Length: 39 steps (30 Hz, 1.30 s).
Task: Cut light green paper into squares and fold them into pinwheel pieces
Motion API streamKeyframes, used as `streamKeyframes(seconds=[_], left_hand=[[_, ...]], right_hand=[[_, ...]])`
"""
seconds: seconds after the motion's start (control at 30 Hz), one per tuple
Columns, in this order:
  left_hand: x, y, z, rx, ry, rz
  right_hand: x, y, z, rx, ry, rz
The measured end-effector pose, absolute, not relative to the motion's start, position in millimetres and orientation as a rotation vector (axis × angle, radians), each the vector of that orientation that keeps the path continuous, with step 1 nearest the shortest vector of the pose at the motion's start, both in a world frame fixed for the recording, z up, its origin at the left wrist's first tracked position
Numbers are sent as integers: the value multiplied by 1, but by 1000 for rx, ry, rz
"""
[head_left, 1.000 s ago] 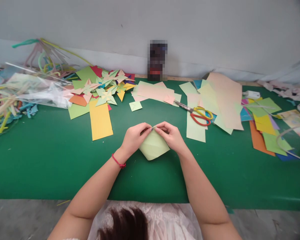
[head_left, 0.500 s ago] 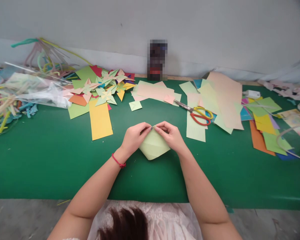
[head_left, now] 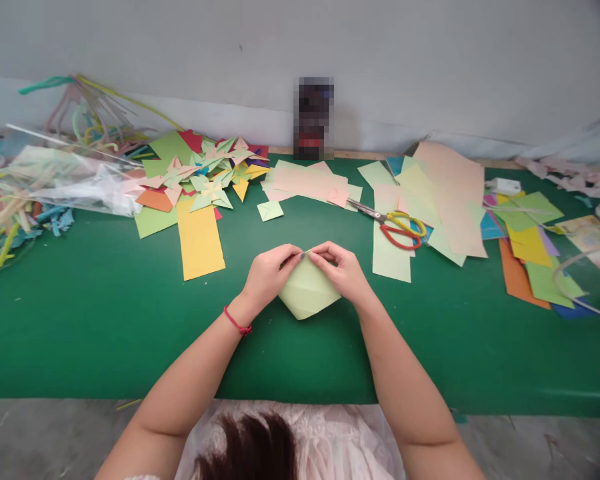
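Light green folded paper was right in front of you, at the middle of the green table. Your left hand and right hand both pinched its far corner, fingertips close together. From that pinch, the paper lay toward you, ending in a blunt near corner. Neither hand was nearer to it, and neither way across looked clearly longer. Scissors lay beyond it, on the right.

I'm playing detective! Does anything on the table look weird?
Yes: the dark upright thing by the wall is blurred into squares, hiding what it is. The pale green paper in both hands shows no tear.
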<state>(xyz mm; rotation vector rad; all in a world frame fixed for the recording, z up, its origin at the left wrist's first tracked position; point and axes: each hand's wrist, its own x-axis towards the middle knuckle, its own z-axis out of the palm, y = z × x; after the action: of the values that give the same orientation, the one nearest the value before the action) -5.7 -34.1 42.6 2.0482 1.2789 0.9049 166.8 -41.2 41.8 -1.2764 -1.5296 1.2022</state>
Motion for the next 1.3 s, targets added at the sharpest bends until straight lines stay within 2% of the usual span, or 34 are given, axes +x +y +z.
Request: streamKeyframes(seconds=[0.23, 0.43, 0.6, 1.1, 1.3], left_hand=[[-4, -34, 42, 2070, 1240, 849], [-3, -33, 46, 1912, 1192, 856], [-10, -28, 45, 1787, 1191, 804], [-15, -23, 41, 1448, 1265, 938], [-6, -27, 40, 1170, 1098, 930]], right_hand=[[167, -42, 45, -1274, -1626, 1100], [169, -43, 45, -1321, -1742, 804], [177, -41, 45, -1393, -1634, 665], [186, -34, 37, -1408, -1450, 660], [178, -37, 38, -1370, -1351, 665]])
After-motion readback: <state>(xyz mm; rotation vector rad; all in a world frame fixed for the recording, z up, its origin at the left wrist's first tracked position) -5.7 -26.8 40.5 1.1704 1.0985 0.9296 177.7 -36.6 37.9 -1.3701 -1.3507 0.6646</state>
